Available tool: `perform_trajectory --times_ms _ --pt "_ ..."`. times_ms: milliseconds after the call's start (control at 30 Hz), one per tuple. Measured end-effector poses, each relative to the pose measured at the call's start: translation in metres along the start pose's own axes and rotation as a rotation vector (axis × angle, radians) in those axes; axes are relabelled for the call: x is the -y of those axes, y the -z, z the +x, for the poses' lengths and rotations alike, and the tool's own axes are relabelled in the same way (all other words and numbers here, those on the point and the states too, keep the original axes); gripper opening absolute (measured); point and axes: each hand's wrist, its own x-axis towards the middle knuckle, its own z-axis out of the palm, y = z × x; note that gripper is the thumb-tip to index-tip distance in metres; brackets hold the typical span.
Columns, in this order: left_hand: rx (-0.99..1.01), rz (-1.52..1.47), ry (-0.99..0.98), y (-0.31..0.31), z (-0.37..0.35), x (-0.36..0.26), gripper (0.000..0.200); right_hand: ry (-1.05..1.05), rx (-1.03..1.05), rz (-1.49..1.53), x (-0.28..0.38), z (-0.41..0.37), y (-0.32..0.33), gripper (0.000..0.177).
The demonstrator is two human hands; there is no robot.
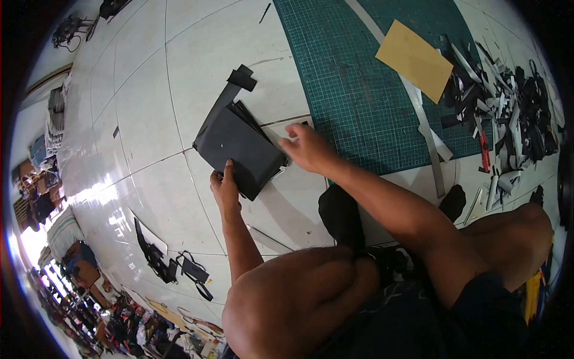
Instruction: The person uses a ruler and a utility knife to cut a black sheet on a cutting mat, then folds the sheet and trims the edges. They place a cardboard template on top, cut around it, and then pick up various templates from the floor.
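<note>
My left hand (226, 190) grips the near left edge of a stack of black sheets (239, 146), thumb on top and the other fingers partly hidden at the edge. The stack is tilted above the white tile floor, and its layers show along the right side. A long black strip (218, 107) with a small black piece (243, 78) at its end extends beyond the far side. My right hand (305, 148) is just right of the stack, slightly blurred, its thumb and fingers apart with nothing visible between them.
A green cutting mat (359, 107) lies to the right, bearing a tan board (414, 60) and a metal ruler (431, 149). Black and white scraps (508, 113) and a red-handled tool (484, 149) lie farther right. Black strapped items (191, 269) lie at left.
</note>
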Motion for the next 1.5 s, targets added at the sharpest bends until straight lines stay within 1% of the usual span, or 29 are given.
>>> perform_trajectory --times_ms 100,200,300,333,400,500,600,700,733,800,833,900,967,1033,1067,1100,1133,1167,1200,1233,1267,1300,1367,1400,1467,1500 --pt "0.001 0.051 0.02 0.002 0.002 -0.002 0.077 0.163 -0.066 -0.163 0.02 0.012 -0.029 0.04" --pt "-0.015 0.079 0.025 0.0 0.002 -0.004 0.08 0.066 0.022 -0.293 0.03 0.011 -0.054 0.033" --pt "-0.034 0.039 0.05 -0.005 -0.001 -0.011 0.079 0.106 -0.006 -0.277 0.029 0.004 -0.061 0.031" --pt "-0.003 -0.053 0.086 -0.007 -0.003 -0.015 0.077 0.114 0.04 -0.324 0.029 0.007 -0.059 0.031" --pt "0.061 -0.233 0.156 -0.008 -0.005 -0.024 0.075 0.066 0.032 -0.255 0.028 0.011 -0.058 0.031" --pt "0.247 -0.372 0.252 0.0 -0.007 -0.038 0.069 0.016 0.059 -0.199 0.024 0.013 -0.055 0.032" --pt "0.312 -0.449 0.288 0.002 0.002 -0.031 0.062 0.009 0.078 -0.213 0.025 0.014 -0.051 0.034" --pt "0.237 -0.35 0.113 -0.007 -0.003 -0.02 0.052 0.021 0.095 -0.233 0.023 0.013 -0.051 0.036" --pt "0.227 -0.345 0.083 -0.008 -0.004 -0.018 0.052 0.028 0.099 -0.238 0.023 0.014 -0.052 0.037" --pt "0.206 -0.335 0.023 -0.009 -0.007 -0.017 0.052 0.005 0.114 -0.198 0.021 0.015 -0.049 0.045" --pt "0.235 -0.388 0.036 -0.007 -0.008 -0.018 0.051 -0.007 0.118 -0.18 0.02 0.016 -0.046 0.049" --pt "0.304 -0.496 0.066 -0.004 -0.016 -0.016 0.048 -0.004 0.107 -0.098 0.016 0.011 -0.036 0.066" --pt "0.394 -0.603 0.227 0.006 -0.015 0.008 0.048 0.0 0.069 -0.079 0.006 0.004 -0.026 0.083" --pt "0.392 -0.704 0.319 0.002 -0.032 0.025 0.053 -0.008 -0.002 -0.138 -0.005 -0.007 -0.022 0.099" --pt "0.413 -0.708 0.336 0.003 -0.03 0.052 0.052 -0.145 0.157 0.043 0.0 -0.013 -0.006 0.104" --pt "0.484 -0.644 0.388 0.007 -0.028 0.073 0.06 -0.28 0.294 0.229 0.007 -0.015 0.009 0.109" --pt "0.474 -0.614 0.381 0.003 -0.043 0.072 0.067 -0.32 0.275 0.261 0.001 -0.019 0.004 0.108" --pt "0.485 -0.67 0.456 0.003 -0.048 0.083 0.07 -0.354 0.257 0.295 -0.006 -0.024 -0.003 0.107" --pt "0.478 -0.672 0.477 0.002 -0.054 0.086 0.072 -0.411 0.318 0.362 -0.004 -0.028 0.003 0.106" --pt "0.493 -0.678 0.478 -0.001 -0.066 0.077 0.073 -0.465 0.385 0.443 0.002 -0.032 0.01 0.106" --pt "0.486 -0.705 0.441 -0.002 -0.059 0.096 0.073 -0.477 0.47 0.522 0.001 -0.034 0.015 0.103" --pt "0.504 -0.71 0.425 -0.006 -0.065 0.088 0.071 -0.48 0.563 0.611 0.001 -0.036 0.018 0.101" --pt "0.586 -0.747 0.396 -0.006 -0.074 0.073 0.063 -0.458 0.555 0.615 -0.002 -0.037 0.018 0.095" --pt "0.588 -0.683 0.401 -0.004 -0.072 0.076 0.06 -0.446 0.56 0.624 -0.003 -0.04 0.017 0.093" --pt "0.583 -0.553 0.408 0.001 -0.06 0.081 0.054 -0.403 0.524 0.38 -0.001 -0.047 0.017 0.086" --pt "0.555 -0.544 0.399 -0.001 -0.062 0.078 0.053 -0.38 0.506 0.26 0.0 -0.052 0.014 0.083"
